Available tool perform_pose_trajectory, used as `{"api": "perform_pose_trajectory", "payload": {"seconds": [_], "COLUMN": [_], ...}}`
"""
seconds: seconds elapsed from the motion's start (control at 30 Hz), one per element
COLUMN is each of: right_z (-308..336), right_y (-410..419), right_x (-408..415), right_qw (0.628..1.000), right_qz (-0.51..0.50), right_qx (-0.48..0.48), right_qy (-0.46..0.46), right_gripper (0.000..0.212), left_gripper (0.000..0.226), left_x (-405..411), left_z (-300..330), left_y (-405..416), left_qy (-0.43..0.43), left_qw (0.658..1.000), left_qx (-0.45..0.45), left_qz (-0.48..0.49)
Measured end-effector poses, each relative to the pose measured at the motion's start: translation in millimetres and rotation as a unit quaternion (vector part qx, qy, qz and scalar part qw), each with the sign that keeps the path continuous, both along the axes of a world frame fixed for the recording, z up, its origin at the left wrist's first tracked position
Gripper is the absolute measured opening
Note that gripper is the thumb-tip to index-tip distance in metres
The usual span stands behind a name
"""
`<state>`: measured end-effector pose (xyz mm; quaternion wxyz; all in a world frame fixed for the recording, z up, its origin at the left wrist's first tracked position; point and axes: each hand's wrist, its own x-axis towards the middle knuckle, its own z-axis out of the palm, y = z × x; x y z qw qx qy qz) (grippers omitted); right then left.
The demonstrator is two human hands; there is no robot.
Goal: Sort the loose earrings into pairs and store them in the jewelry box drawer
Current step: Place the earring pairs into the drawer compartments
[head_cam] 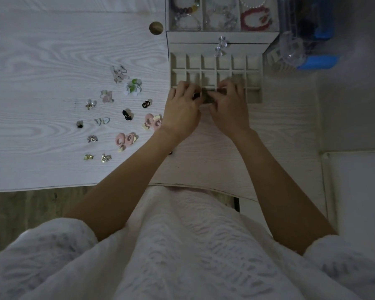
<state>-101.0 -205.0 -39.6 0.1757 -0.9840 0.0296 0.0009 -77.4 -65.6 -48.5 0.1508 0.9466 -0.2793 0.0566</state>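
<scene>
Gripping: left hand (182,109) pinches a small dark earring (196,96); right hand (228,107) fingers curled, contents hidden.
Drawer (254,83): open, under both fingertips.
Loose earrings (126,114): left of the left hand.

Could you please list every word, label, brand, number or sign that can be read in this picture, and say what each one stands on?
None: no readable text shows anywhere.
The jewelry box, its open drawer, the earrings on the table and the blue-and-clear containers carry no legible marking in this dim view.
</scene>
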Motion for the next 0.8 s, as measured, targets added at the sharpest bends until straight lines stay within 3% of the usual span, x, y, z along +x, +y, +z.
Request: {"api": "perform_pose_trajectory", "payload": {"seconds": [0.07, 0.23, 0.3, 0.37, 0.43, 0.5, 0.63, 0.8], "right_z": [3, 16, 14, 9, 3, 0, -4, -10], "right_y": [0, 14, 29, 43, 58, 68, 82, 80], "right_x": [-3, -33, -49, -61, -69, -72, -70, -68], "right_qw": [0.999, 0.987, 0.986, 0.984, 0.975, 0.97, 0.969, 0.978], "right_qz": [0.0, 0.002, 0.035, 0.07, 0.112, 0.153, 0.194, 0.17], "right_qx": [0.022, 0.1, 0.129, 0.162, 0.172, 0.156, 0.114, 0.08], "right_qy": [-0.043, -0.126, -0.095, -0.005, 0.081, 0.11, 0.102, 0.088], "right_gripper": [0.029, 0.025, 0.026, 0.033, 0.044, 0.049, 0.044, 0.037], "left_gripper": [0.036, 0.024, 0.021, 0.019, 0.018, 0.027, 0.051, 0.049], "left_x": [-1, -20, -37, -53, -70, -83, -97, -94], "left_z": [7, 56, 66, 61, 47, 30, 7, -1], "left_y": [1, 32, 57, 79, 97, 105, 105, 93], "left_qy": [0.008, 0.056, 0.086, 0.122, 0.153, 0.18, 0.205, 0.223], "left_qw": [1.0, 0.985, 0.975, 0.967, 0.966, 0.969, 0.97, 0.966], "left_qx": [-0.018, -0.163, -0.202, -0.223, -0.195, -0.139, -0.087, -0.077], "left_qz": [0.0, -0.025, -0.014, 0.028, 0.077, 0.1, 0.097, 0.11]}}
